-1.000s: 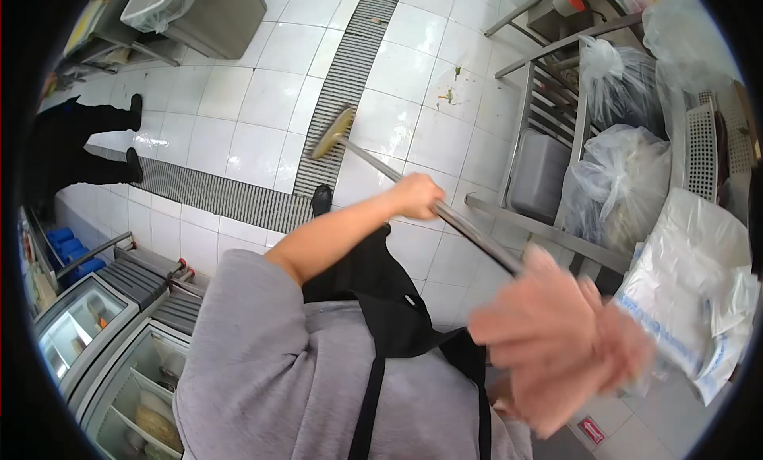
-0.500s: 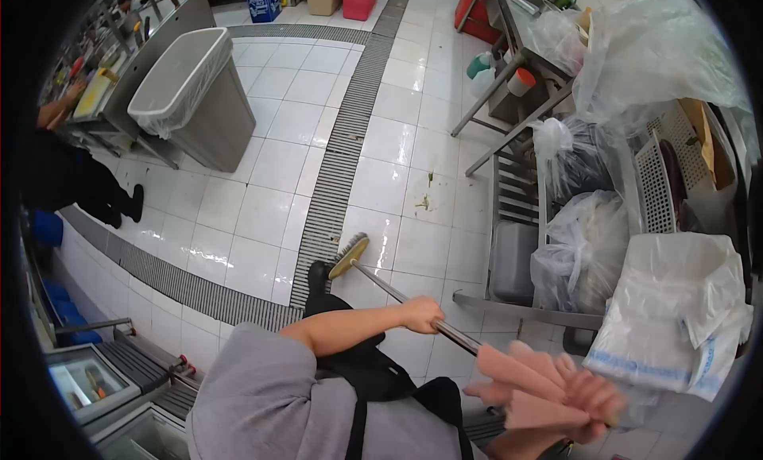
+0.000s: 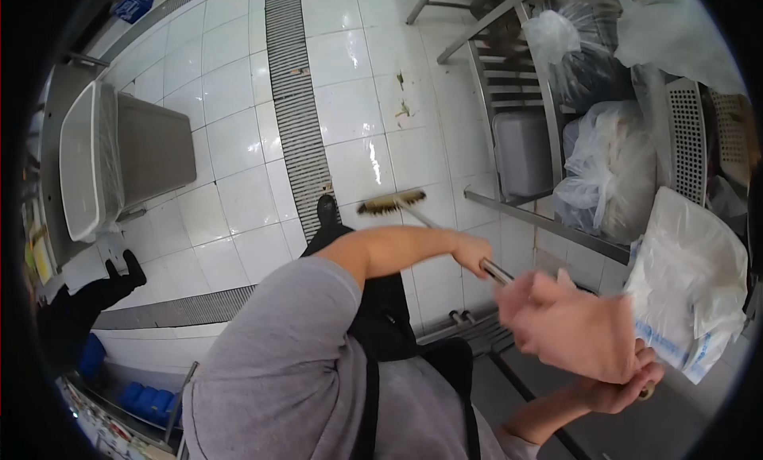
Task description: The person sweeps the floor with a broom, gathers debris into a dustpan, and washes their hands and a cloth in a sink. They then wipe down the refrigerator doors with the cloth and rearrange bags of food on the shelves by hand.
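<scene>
My left hand (image 3: 472,254) is wrapped around the metal handle of a push broom, partway along it. The broom head (image 3: 392,202), a wide block with dark bristles, is at the white tiles just ahead of my black shoe. Lower right, my right hand (image 3: 628,388) is closed around the top end of the handle, with a pink cloth (image 3: 568,325) bunched in the same grip. The cloth is blurred and covers the upper part of the handle. Green scraps (image 3: 404,109) lie on the tiles beyond the broom head.
A metal rack (image 3: 548,226) on the right holds tied plastic bags (image 3: 608,174), a grey tub (image 3: 522,154) and perforated crates (image 3: 686,142). A drain grate (image 3: 294,102) crosses the floor. At left stand a grey bin (image 3: 155,150) and another person in dark trousers (image 3: 87,301).
The broom head has swung right, away from the drain grate and my shoe. Both hands keep their hold on the handle, and the pink cloth has flopped over. My view has tilted and turned.
</scene>
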`<state>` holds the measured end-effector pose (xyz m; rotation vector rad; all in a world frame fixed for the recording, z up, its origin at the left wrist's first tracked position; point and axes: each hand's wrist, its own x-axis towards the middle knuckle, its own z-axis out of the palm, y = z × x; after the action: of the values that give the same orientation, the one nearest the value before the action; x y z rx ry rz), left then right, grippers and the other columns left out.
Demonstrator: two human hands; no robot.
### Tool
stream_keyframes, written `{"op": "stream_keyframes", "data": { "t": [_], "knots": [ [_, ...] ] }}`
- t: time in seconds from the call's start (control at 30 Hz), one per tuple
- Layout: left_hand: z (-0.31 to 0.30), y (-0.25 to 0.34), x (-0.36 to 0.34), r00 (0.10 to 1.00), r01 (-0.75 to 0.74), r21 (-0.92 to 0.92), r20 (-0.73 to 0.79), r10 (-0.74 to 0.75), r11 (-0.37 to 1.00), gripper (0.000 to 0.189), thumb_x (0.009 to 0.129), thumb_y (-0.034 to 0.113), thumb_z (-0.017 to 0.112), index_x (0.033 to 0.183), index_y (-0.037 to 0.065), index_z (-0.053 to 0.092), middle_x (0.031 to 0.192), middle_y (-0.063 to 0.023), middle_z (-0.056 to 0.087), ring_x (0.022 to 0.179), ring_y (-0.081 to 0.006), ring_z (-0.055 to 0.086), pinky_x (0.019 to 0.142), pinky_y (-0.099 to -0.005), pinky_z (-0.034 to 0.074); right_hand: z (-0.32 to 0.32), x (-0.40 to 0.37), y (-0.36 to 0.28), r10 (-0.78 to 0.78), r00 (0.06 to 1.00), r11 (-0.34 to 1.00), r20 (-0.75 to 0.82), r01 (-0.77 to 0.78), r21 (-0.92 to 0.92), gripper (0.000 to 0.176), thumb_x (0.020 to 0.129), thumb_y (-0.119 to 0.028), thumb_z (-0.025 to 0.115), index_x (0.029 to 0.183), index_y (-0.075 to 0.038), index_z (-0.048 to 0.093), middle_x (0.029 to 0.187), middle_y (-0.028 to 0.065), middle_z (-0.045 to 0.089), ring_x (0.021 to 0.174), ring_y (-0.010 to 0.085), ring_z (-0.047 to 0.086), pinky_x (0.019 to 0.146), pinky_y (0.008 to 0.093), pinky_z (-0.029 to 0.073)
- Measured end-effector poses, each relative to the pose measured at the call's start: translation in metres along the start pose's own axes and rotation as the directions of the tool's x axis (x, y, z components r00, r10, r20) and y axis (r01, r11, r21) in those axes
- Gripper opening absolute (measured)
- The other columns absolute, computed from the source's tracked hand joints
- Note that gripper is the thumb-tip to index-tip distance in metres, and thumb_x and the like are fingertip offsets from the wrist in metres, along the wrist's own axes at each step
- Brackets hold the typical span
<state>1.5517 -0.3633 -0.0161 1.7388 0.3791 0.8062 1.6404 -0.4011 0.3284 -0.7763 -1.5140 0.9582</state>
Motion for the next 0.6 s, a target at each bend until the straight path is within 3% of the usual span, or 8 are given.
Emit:
{"op": "stream_keyframes", "data": {
  "t": [0.07,0.2,0.27,0.33,0.4,0.47,0.57,0.6],
  "knots": [
    [-0.037,-0.013,-0.028,0.999,0.036,0.104,0.026,-0.039,0.994,0.032,0.067,0.032,0.062,0.059,0.002,0.054,0.053,-0.0151,0.052,0.049,-0.0309,0.049,0.048,-0.0383,0.04,0.025,-0.011,0.018,-0.082,0.98,0.987,-0.183,0.054,-0.154,0.017,0.083,-0.017,0.04,0.074,-0.009,0.027,0.061,0.0014,0.031,0.055,0.0128,0.036,0.057,0.0304,0.032],
    [-0.111,-0.023,-0.081,0.983,0.163,0.351,0.026,-0.184,0.922,0.03,0.058,0.031,0.064,0.056,0.003,0.053,0.055,-0.0144,0.053,0.054,-0.0323,0.052,0.051,-0.0393,0.041,0.075,-0.033,0.051,-0.125,0.975,0.981,-0.181,0.094,-0.172,0.02,0.083,-0.02,0.041,0.073,-0.01,0.027,0.059,0.0013,0.031,0.052,0.0119,0.034,0.053,0.0285,0.031],
    [-0.144,-0.018,-0.096,0.979,0.178,0.397,0.021,-0.202,0.901,0.029,0.056,0.031,0.065,0.056,0.004,0.053,0.054,-0.0138,0.052,0.054,-0.0321,0.052,0.051,-0.0391,0.042,0.095,-0.037,0.06,-0.125,0.953,0.986,-0.277,0.088,-0.143,0.022,0.081,-0.021,0.043,0.073,-0.01,0.026,0.058,0.0016,0.032,0.049,0.0116,0.033,0.048,0.0266,0.03],
    [-0.167,-0.015,-0.103,0.948,0.315,0.415,-0.09,-0.306,0.853,0.03,0.053,0.032,0.066,0.055,0.006,0.05,0.051,-0.0116,0.05,0.053,-0.0317,0.051,0.049,-0.0403,0.039,0.105,-0.032,0.063,-0.13,0.958,0.979,-0.255,0.083,-0.185,0.022,0.081,-0.021,0.043,0.072,-0.01,0.026,0.058,0.001,0.031,0.047,0.0113,0.031,0.047,0.0257,0.029],
    [-0.176,-0.005,-0.096,0.956,0.294,0.441,-0.153,-0.252,0.848,0.031,0.052,0.032,0.067,0.054,0.007,0.048,0.05,-0.0106,0.048,0.053,-0.0316,0.05,0.048,-0.0408,0.038,0.106,-0.023,0.06,-0.137,0.968,0.991,-0.212,0.135,-0.024,0.023,0.083,-0.019,0.041,0.068,-0.009,0.026,0.059,0.0006,0.027,0.051,0.0112,0.027,0.05,0.0278,0.026],
    [-0.179,0.014,-0.083,0.95,0.252,0.449,-0.284,-0.131,0.858,0.033,0.051,0.03,0.068,0.053,0.008,0.043,0.048,-0.0091,0.045,0.051,-0.0316,0.047,0.046,-0.0415,0.035,0.095,-0.01,0.041,-0.18,0.966,0.983,-0.186,0.185,0.006,0.023,0.082,-0.021,0.042,0.069,-0.011,0.027,0.059,0.0001,0.028,0.05,0.0115,0.028,0.049,0.0262,0.026],
    [-0.141,0.047,-0.039,0.898,0.158,0.345,-0.441,0.011,0.925,0.033,0.05,0.028,0.069,0.055,0.009,0.042,0.052,-0.0074,0.047,0.052,-0.0301,0.048,0.046,-0.0401,0.035,0.065,0.019,-0.025,-0.192,0.972,0.976,-0.137,0.204,0.078,0.023,0.083,-0.021,0.04,0.067,-0.012,0.026,0.061,-0.0002,0.028,0.054,0.0118,0.028,0.054,0.0271,0.026],
    [-0.125,0.06,-0.025,0.874,0.064,0.293,-0.477,0.088,0.954,0.033,0.05,0.028,0.069,0.059,0.009,0.044,0.057,-0.0063,0.048,0.057,-0.0283,0.05,0.048,-0.0386,0.036,0.056,0.03,-0.048,-0.218,0.974,0.967,-0.069,0.225,0.121,0.023,0.084,-0.022,0.039,0.068,-0.012,0.027,0.061,-0.0002,0.028,0.053,0.0118,0.028,0.055,0.027,0.027]
  ]
}}
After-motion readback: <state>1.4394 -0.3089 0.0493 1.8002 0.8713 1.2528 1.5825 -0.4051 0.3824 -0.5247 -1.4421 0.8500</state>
